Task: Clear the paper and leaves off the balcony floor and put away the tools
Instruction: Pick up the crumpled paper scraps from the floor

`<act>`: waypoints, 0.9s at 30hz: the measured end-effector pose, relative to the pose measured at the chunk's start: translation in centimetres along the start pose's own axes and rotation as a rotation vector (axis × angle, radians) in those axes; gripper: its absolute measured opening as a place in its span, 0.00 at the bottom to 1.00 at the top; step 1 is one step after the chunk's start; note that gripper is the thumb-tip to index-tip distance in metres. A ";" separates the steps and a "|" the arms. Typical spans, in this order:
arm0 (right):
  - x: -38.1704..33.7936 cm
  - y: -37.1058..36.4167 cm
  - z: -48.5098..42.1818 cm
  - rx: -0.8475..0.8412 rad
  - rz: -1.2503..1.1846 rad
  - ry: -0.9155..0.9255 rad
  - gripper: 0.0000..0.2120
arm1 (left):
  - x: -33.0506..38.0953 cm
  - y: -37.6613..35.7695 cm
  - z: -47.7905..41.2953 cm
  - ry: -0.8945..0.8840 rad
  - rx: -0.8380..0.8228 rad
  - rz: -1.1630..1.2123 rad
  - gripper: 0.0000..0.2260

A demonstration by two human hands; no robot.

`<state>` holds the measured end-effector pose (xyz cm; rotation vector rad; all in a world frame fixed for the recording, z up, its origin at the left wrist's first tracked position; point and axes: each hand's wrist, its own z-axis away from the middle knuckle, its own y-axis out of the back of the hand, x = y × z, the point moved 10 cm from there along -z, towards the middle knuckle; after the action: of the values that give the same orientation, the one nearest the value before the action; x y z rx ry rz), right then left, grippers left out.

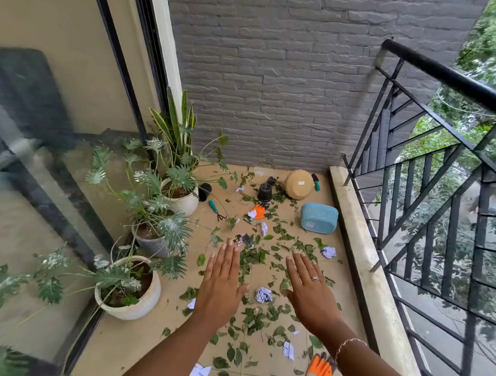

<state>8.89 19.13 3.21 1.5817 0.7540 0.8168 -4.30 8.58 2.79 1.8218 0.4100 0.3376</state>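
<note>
My left hand (221, 283) and my right hand (308, 292) are held flat, palms down, fingers apart, above the tiled balcony floor (261, 362); neither holds anything. Green leaves (253, 258) lie scattered across the tiles. A crumpled paper ball (263, 295) sits between my hands, another paper ball (328, 252) to the right, and a flat paper scrap (289, 350) nearer me. A teal-handled hand rake (216, 210) lies by the pots. A second teal-handled tool (316, 182) leans at the back. One orange glove (259, 211) lies mid-floor, another orange glove (319, 375) under my right forearm.
Three potted plants (134, 285) line the left side by the glass door (36, 173). A teal basket (318, 217), an overturned tan pot (299, 184) and small black pots (264, 192) sit near the grey brick wall. A black railing (435, 177) on a raised kerb bounds the right.
</note>
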 end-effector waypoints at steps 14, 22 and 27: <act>6.6 -5.1 -14.8 -0.117 -0.027 -0.044 0.30 | -3.3 -8.0 -13.8 0.034 -0.107 0.070 0.31; 9.9 -7.9 -29.3 -0.215 -0.130 -0.052 0.33 | -9.1 -12.1 -25.3 0.030 -0.150 0.037 0.30; 12.2 -8.5 -34.8 -0.243 -0.157 -0.069 0.31 | -10.8 -13.7 -30.8 0.084 -0.221 0.050 0.31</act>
<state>-13.64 49.32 -0.03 1.3102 0.6923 0.7076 -28.65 33.80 -2.04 1.6074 0.3698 0.4765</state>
